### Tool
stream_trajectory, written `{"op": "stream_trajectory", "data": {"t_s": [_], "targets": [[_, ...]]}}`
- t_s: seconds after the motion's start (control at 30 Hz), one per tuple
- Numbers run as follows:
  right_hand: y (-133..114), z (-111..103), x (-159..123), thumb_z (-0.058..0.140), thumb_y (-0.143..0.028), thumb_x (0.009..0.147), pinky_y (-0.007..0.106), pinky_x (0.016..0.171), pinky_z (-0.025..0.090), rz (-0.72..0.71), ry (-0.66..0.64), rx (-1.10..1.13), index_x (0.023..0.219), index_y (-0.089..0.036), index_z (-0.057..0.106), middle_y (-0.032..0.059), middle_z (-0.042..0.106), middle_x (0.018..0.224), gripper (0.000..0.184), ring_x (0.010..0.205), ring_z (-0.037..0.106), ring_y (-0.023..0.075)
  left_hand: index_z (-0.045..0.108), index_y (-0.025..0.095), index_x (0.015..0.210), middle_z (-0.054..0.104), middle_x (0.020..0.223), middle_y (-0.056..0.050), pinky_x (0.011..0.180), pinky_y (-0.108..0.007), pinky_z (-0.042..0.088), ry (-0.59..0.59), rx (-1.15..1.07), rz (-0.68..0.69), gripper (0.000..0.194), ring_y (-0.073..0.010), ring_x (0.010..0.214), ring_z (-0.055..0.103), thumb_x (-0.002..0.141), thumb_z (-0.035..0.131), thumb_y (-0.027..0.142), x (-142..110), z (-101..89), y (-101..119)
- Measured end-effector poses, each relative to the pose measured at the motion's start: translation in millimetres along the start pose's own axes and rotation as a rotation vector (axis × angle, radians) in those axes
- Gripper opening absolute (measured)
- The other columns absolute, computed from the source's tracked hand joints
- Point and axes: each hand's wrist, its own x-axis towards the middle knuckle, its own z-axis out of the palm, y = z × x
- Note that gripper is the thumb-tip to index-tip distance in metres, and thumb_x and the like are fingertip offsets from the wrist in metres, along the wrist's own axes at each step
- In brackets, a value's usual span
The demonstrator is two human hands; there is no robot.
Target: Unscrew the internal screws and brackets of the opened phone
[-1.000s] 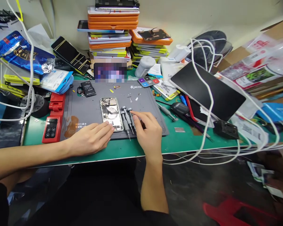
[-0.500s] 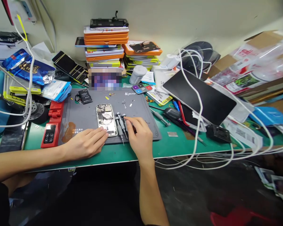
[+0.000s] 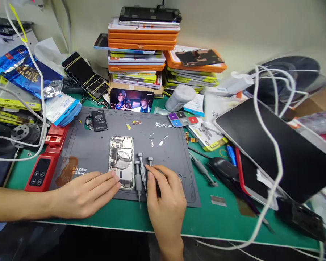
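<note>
An opened phone [image 3: 128, 165] lies on the grey mat, its inner parts and round coil showing. My left hand [image 3: 87, 194] rests flat, fingers stretched out, with the fingertips on the phone's lower left corner. Just right of the phone lie two grey precision screwdrivers, one [image 3: 138, 179] close to its edge and another [image 3: 142, 168] beside that. My right hand [image 3: 167, 197] is closed round a third screwdriver [image 3: 150, 160]; only its cap shows above the fingers, and its shaft is hidden.
A black battery [image 3: 99, 120] and small loose parts [image 3: 152, 142] lie on the mat [image 3: 97, 152]. Behind stand a phone playing video [image 3: 132, 100] and stacked orange boxes [image 3: 142, 40]. To the left is a red device [image 3: 40, 172]; rightward, a white cable [image 3: 277, 156] crosses a black panel [image 3: 277, 145].
The view has come closer and shifted. The screwdriver in my right hand now stands farther apart from the other two. My left hand stays on the phone.
</note>
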Motion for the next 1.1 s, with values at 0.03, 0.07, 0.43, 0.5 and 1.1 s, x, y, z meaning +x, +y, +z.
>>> {"op": "stream_trajectory", "data": {"t_s": [0.03,0.07,0.43,0.5,1.1], "targets": [[-0.1,-0.4,0.3,0.059,-0.017,0.101,0.036,0.091,0.052,-0.001,-0.008,-0.004,0.121,-0.023,0.071,0.0082,0.072,0.117,0.024,0.105,0.067,0.0210,0.071,0.007,0.125,0.076,0.127,-0.013,0.096,-0.036,0.062,-0.008,-0.022,-0.005,0.033,-0.0264,0.123,0.070,0.103,0.047,0.008,1.3,0.0,-0.5],[-0.2,-0.8,0.8,0.059,-0.016,0.101,0.036,0.090,0.053,-0.006,-0.016,-0.007,0.121,-0.023,0.071,0.0083,0.072,0.117,0.024,0.105,0.067,0.0212,0.072,0.007,0.124,0.076,0.125,-0.014,0.094,-0.037,0.063,-0.019,-0.040,-0.012,0.033,-0.0268,0.121,0.071,0.103,0.046,0.008,2.4,0.4,-0.9],[-1.2,2.0,8.0,0.055,-0.025,0.103,0.041,0.099,0.055,0.058,0.021,0.151,0.111,-0.023,0.076,0.0083,0.072,0.116,0.023,0.112,0.069,0.0216,0.067,0.004,0.127,0.075,0.124,-0.016,0.096,-0.035,0.060,0.072,-0.035,-0.004,0.029,-0.0249,0.119,0.072,0.101,0.054,0.004,-3.6,11.0,0.7],[-2.1,1.7,9.7,0.053,-0.028,0.104,0.043,0.103,0.054,0.096,0.007,0.234,0.109,-0.024,0.077,0.0082,0.073,0.115,0.025,0.113,0.069,0.0223,0.065,0.005,0.129,0.074,0.129,-0.015,0.098,-0.035,0.059,0.063,-0.052,0.006,0.030,-0.0252,0.124,0.070,0.102,0.052,0.004,-5.2,12.8,-0.8],[-2.5,-31.6,72.3,0.067,-0.045,0.095,0.028,0.061,0.041,0.034,-0.605,0.192,0.087,-0.024,0.073,-0.0018,0.069,0.076,0.023,0.065,0.057,0.0128,0.069,0.007,0.120,0.075,0.123,-0.015,0.088,-0.035,0.058,0.097,0.076,0.042,0.027,-0.0248,0.116,0.071,0.103,0.047,0.005,-3.6,16.5,0.7]]}}
